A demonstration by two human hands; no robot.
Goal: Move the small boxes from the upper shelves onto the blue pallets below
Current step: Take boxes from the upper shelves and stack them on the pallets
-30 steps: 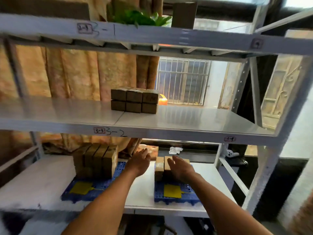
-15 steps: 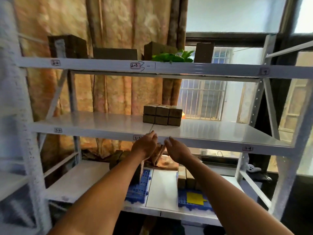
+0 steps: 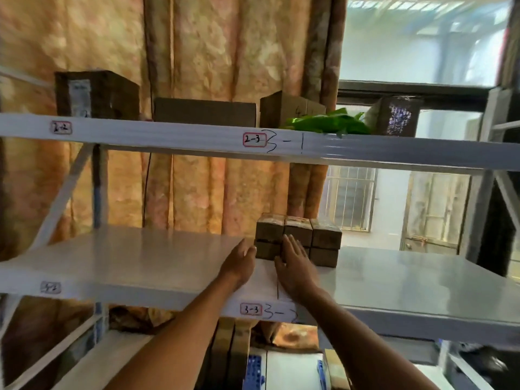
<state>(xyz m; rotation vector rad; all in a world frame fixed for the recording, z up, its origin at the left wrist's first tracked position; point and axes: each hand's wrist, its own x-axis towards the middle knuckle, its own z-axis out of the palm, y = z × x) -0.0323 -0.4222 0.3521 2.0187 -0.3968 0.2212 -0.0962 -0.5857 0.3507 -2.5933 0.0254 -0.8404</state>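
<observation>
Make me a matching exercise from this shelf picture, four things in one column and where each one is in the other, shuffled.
Things:
1. small boxes
2. green leaves
3. blue pallets
4. left hand

Places:
A. top shelf, right of the big cartons
B. bottom level, under the middle shelf
C. middle shelf, stacked two high
D. at the left end of the stack, fingers straight

Pairs: 1-C, 2-A, 3-B, 4-D

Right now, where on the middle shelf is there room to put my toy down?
The middle shelf is bare left of the small boxes, and again right of them toward the window. It is crowded at the stack, where the left hand and right hand reach in.
</observation>
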